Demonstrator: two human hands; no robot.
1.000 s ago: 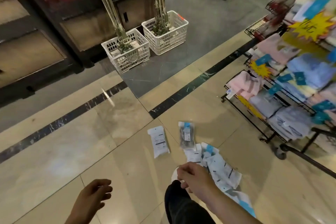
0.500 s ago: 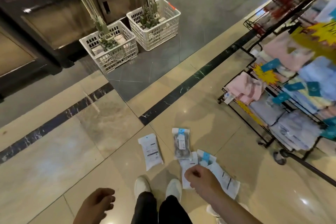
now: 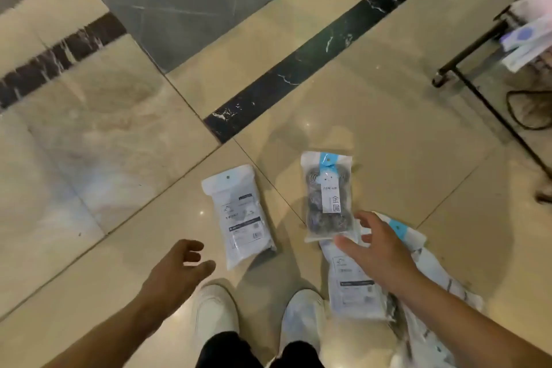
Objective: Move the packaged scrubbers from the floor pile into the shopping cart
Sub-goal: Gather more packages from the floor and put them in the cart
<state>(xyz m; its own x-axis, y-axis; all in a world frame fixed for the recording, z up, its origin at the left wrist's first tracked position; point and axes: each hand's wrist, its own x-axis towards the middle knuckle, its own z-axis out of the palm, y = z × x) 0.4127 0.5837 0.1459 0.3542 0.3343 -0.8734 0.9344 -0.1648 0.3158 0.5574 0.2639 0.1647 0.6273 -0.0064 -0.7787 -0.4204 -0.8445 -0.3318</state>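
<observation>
Right hand [image 3: 379,251] spread over scrubber pile [image 3: 355,290], left hand [image 3: 176,269] relaxed

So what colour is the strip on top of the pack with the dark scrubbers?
Light blue, on the scrubber pack; head view.

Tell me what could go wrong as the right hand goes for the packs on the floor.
1. The right hand hovers open where the metal scrubber pack overlaps the pile; its fingers might drag a neighbouring pack along.
2. The glossy sleeves may slip on the polished floor rather than lift.
3. The white pack lies apart near the left hand and could get left behind.
</observation>
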